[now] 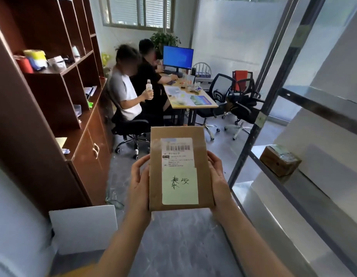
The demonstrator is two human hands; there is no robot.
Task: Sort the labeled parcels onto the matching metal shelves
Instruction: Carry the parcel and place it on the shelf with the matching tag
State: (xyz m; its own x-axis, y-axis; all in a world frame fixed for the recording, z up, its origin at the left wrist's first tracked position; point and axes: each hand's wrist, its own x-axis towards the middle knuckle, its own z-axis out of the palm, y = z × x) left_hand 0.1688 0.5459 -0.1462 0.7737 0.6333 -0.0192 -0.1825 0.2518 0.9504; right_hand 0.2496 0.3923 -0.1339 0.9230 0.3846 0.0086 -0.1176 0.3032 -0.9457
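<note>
A flat brown cardboard parcel (201, 156) is held up in front of me, its face toward the camera. It bears a white barcode label and a pale green note with handwritten characters. My left hand (139, 184) grips its left edge and my right hand (218, 180) grips its right edge. The metal shelf rack (259, 112) stands to the right, a dark upright post beside the parcel. One small brown taped box (280, 159) rests on a shelf level there.
A dark wooden cabinet (53, 108) with open compartments fills the left. A white foam box (83, 228) sits on the floor at lower left. Two people sit at a desk (193, 103) with a monitor straight ahead. Black office chairs (241, 100) stand beyond the rack post.
</note>
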